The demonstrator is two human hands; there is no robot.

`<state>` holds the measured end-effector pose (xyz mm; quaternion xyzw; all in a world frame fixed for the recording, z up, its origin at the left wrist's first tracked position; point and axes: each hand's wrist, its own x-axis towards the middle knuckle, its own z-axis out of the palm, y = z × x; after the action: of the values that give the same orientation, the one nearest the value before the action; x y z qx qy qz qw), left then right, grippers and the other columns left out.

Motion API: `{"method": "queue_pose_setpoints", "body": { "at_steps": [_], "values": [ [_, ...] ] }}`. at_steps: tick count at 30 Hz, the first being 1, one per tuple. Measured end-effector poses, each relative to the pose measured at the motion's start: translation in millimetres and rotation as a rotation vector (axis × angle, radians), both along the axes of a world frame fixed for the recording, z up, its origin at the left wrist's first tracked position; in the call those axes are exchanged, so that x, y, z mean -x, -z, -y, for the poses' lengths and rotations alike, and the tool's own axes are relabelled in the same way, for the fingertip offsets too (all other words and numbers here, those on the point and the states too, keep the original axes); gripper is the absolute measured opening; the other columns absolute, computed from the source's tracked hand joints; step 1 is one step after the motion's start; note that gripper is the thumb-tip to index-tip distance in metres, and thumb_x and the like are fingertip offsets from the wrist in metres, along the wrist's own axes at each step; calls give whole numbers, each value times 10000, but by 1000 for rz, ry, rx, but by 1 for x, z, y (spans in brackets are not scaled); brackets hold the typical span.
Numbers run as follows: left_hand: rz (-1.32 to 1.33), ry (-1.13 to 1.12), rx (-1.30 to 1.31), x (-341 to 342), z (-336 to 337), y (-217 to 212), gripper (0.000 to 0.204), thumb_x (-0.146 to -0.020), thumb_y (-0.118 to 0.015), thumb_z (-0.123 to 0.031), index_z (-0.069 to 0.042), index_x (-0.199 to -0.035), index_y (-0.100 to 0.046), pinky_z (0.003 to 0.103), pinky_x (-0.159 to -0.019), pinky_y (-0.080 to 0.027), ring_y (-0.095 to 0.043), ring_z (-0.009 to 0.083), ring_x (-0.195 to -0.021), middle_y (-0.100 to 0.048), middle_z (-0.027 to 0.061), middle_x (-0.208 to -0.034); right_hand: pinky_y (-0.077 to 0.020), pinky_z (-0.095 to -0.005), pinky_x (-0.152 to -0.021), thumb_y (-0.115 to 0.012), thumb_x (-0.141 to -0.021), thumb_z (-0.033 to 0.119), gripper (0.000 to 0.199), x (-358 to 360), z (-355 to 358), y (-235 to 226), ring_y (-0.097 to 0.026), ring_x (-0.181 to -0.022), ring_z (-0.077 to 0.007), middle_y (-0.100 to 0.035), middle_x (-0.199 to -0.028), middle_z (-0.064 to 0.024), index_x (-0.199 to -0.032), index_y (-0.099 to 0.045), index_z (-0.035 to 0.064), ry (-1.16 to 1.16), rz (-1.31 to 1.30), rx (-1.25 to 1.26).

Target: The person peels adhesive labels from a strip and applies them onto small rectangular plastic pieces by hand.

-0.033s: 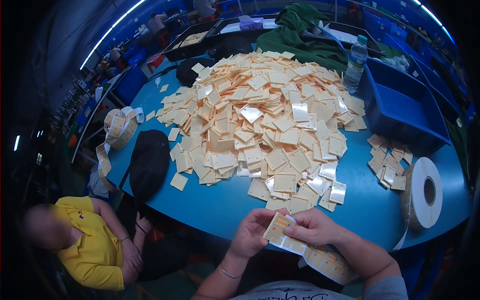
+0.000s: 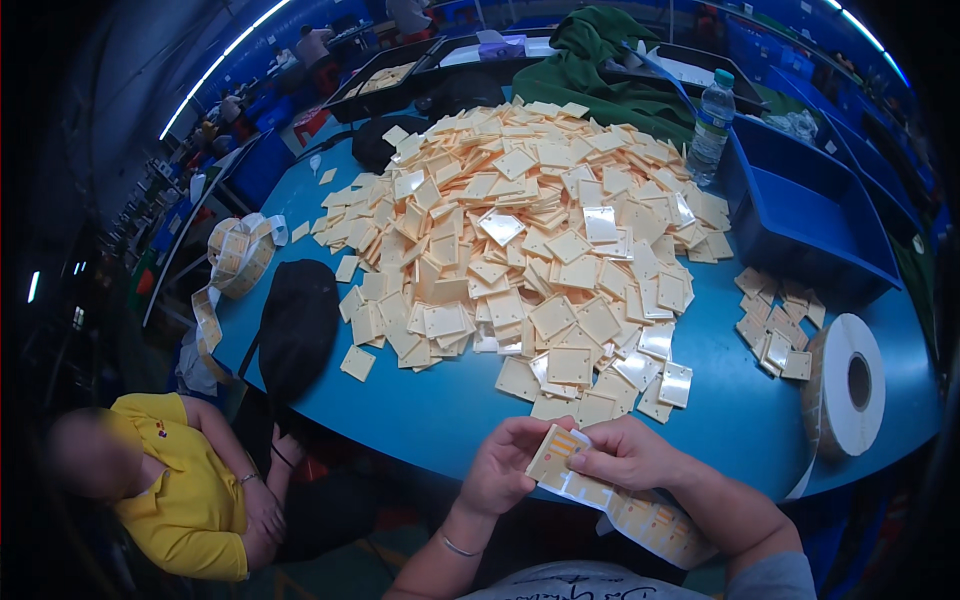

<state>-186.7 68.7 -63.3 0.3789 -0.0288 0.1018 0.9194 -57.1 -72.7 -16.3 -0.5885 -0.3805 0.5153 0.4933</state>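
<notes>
The left hand [image 2: 497, 466] pinches a square cream plastic tile [image 2: 546, 459], likely light, stiff, best held edgewise; the right hand [image 2: 632, 455] pinches a thin, orange-printed label strip [image 2: 655, 525], probably limp

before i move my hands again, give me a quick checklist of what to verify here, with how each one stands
1. Left hand has hold of the printed piece: ok, fingers at its left side.
2. Right hand has hold too: ok, thumb pressed on the printed face.
3. Print lined up squarely: cannot tell, the right hand covers part of it.
4. Pile of cream plates gathered neatly: not ok, loose plates lie scattered around its edges.
5. Water bottle capped: ok, the green cap is on.
6. Co-worker in yellow clear of the pile: ok, seated at the left, hands off the table.
</notes>
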Motion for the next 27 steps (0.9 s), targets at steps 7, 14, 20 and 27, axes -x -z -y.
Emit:
{"method": "queue_pose_setpoints", "body": {
  "at_steps": [7, 14, 20, 27],
  "values": [
    [-6, -6, -16, 1, 0, 1, 610, -656, -725, -226, -6, -1126, -405, 393, -966, -314, -391, 276, -1153, -421, 224, -1198, -384, -209, -515, -511, -835, 244, 245, 0, 0, 0, -459, -570, -34, -531, -616, 13, -940, -597, 40, -9, -4, 12],
    [-1, 5, -15, 0, -1, 1, 597, -654, -726, -229, -12, -1116, -418, 394, -966, -314, -388, 279, -1156, -424, 218, -1198, -382, -210, -508, -513, -832, 244, 245, -1, 0, 1, -455, -562, -33, -529, -609, 14, -931, -597, 35, -8, -13, 9],
    [63, -23, -44, -1, -1, 4, 489, -665, -718, -211, -21, -1060, -501, 419, -961, -314, -394, 283, -1154, -447, 201, -1189, -387, -213, -510, -507, -833, 240, 244, 0, -2, 2, -462, -563, -37, -534, -615, 8, -917, -593, 28, 0, -3, -11],
    [32, -25, -56, -1, -1, 2, 361, -683, -704, -216, -47, -976, -578, 424, -954, -313, -388, 302, -1157, -450, 208, -1186, -393, -215, -516, -498, -837, 254, 259, -4, -1, -3, -470, -575, -37, -538, -627, 9, -917, -590, 25, -22, -26, 33]
  ]
}}
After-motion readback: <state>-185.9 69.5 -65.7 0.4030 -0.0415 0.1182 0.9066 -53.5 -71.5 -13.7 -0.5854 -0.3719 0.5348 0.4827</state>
